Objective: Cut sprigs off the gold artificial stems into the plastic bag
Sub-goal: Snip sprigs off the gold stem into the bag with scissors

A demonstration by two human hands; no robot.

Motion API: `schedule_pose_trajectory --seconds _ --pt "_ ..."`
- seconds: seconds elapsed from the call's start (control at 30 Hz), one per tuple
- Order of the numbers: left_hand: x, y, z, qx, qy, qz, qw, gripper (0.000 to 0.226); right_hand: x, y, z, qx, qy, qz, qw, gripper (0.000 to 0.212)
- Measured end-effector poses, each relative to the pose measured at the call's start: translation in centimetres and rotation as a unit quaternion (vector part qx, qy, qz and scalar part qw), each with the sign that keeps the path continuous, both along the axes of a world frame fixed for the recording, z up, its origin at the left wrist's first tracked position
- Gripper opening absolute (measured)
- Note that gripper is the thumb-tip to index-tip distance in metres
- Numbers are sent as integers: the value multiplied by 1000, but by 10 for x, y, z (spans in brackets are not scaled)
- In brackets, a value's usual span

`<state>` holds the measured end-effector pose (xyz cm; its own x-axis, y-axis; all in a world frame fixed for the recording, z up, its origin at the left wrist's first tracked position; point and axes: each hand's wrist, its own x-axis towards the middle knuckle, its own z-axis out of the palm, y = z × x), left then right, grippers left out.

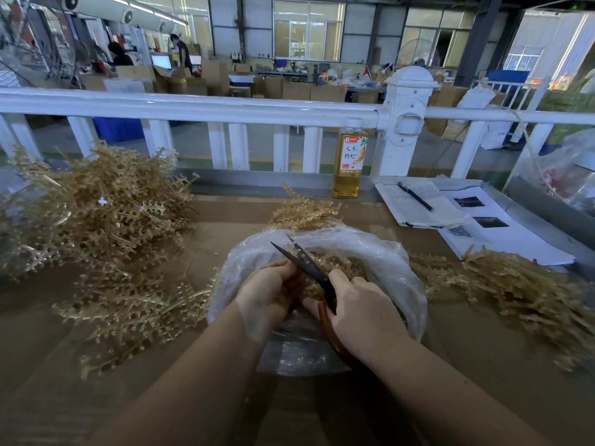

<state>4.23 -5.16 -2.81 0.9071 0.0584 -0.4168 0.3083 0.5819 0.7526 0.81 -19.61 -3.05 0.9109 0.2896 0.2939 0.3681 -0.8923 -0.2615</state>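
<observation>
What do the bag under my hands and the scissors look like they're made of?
Bag: thin clear plastic film, going by its crinkles and see-through, glossy walls. Scissors: blades look like dark matte metal; the handle loop looks reddish-brown and glossy, possibly coated metal or plastic.

A clear plastic bag (383, 262) of cut gold sprigs (341, 263) sits mid-table; heaped gold artificial stems (103, 217) lie at nine and ten o'clock, more (521, 288) at three, a capped bottle of amber drink (350, 159) at twelve, an open paper notebook (415, 206) at one.
</observation>
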Motion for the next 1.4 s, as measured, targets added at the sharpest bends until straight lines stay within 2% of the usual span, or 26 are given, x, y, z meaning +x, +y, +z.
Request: schedule_pose_trajectory --seconds 0.53,1.13,1.4 --pt "1 2 1 -29 18 -14 999 15 0 6 2 2 -3 -1 1000 27" --pt "2 1 2 -8 38 2 999 15 2 8 -1 3 11 4 1000 36" --pt "2 0 3 0 32 -20 999 16 1 12 2 53 14 -2 998 36"
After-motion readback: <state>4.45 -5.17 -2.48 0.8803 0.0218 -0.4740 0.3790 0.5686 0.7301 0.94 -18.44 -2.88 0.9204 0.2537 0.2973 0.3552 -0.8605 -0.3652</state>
